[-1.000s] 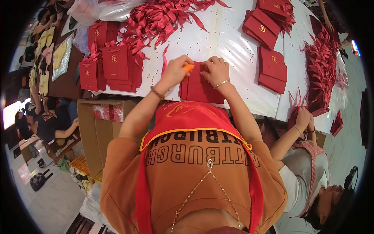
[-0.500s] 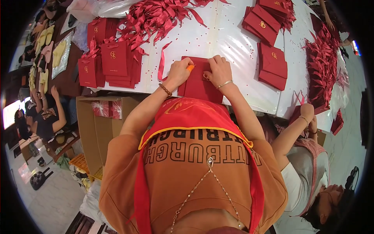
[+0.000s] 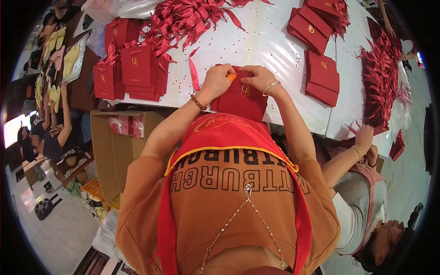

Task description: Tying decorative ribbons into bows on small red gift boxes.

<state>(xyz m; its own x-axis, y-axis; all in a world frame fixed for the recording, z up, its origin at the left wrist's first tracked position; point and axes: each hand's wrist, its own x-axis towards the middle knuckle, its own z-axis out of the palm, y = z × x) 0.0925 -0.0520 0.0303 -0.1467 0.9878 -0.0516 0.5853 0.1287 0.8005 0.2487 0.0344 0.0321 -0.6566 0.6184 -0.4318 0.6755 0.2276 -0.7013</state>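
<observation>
A small red paper bag with a gold emblem lies flat on the white table in front of me. My left hand is closed round a small orange tool, whose tip sits at the bag's upper edge; the rest of it is hidden by my fingers. My right hand has its fingers curled and pinching at that same edge, close to the tool. Left of the bag lies a loose red ribbon.
Stacked red bags and a heap of red ribbons are at the left. More bags lie to the right. A co-worker's hand is at a ribbon bundle. An open cardboard box stands below the table edge.
My right hand has moved up from the bag's face to its top edge, uncovering the emblem. My left hand, with the orange tool, has shifted slightly right. The co-worker's hand has moved slightly.
</observation>
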